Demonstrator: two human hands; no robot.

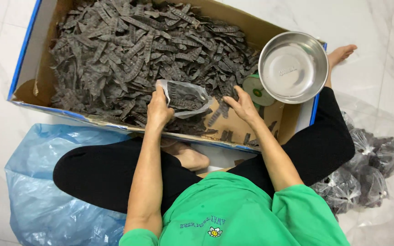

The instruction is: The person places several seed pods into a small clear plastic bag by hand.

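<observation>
We are filling a bag (pixel 184 96) near the box's (pixel 23 54) front edge: left hand (pixel 159 110) gripping its mouth, right hand (pixel 241 104) loosely open, gathering pods (pixel 115 50). Next, we judge, pods need feeding inside.

The person wears a bright green short-sleeved top with a small white daisy print and pale lettering on the chest, and black close-fitting trousers. Both forearms, the left hand (pixel 159 110), the right hand (pixel 242 105) and the feet are bare.
</observation>
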